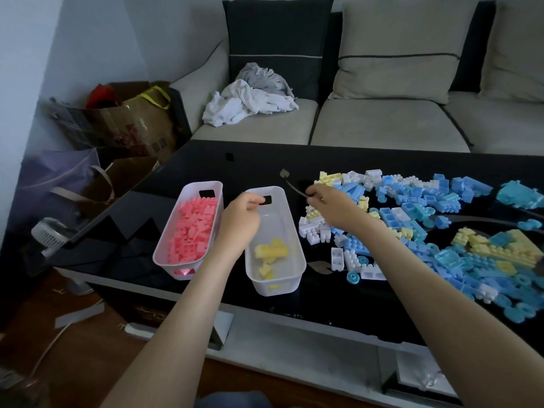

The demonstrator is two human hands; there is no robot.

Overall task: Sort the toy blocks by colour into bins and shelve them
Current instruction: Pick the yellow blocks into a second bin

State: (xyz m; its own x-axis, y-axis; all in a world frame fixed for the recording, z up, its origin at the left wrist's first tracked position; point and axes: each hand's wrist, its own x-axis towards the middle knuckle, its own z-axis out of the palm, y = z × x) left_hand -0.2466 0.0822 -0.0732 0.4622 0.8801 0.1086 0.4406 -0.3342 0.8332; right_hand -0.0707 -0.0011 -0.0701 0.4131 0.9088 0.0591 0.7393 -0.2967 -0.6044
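Two white bins stand on the black glass table (259, 160). The left bin (164, 245) is full of pink blocks (192, 228). The right bin (297, 245) holds a few yellow blocks (272, 250). My left hand (241, 219) hovers over the right bin's far end, fingers curled; whether it holds a block is hidden. My right hand (332, 206) reaches over the pile's left edge, fingers bent down above white blocks (315, 229). Blue, yellow and white blocks (441, 231) lie spread across the table's right half.
A grey sofa (382, 125) with cushions and a heap of white cloth (250, 103) runs behind the table. Bags and a cardboard box (126, 122) crowd the floor on the left, beside a small white fan (50, 235).
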